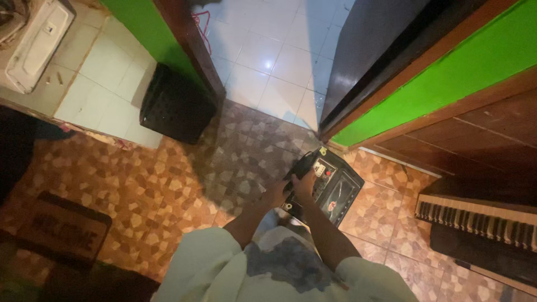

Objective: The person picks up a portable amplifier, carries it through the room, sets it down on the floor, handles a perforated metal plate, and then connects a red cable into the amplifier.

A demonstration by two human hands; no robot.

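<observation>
Pale sleeves nearest, left hand [275,194] and right hand [305,182] both gripping black meter box [335,187], patterned floor [140,190] beneath; keyboard [475,221] right

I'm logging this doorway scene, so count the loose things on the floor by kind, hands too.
Black boxy electronic device with a screen: 1
Black speaker-like box: 1
Dark doormat: 1
Hands on the device, left hand and right hand: 2
Total: 5
</observation>
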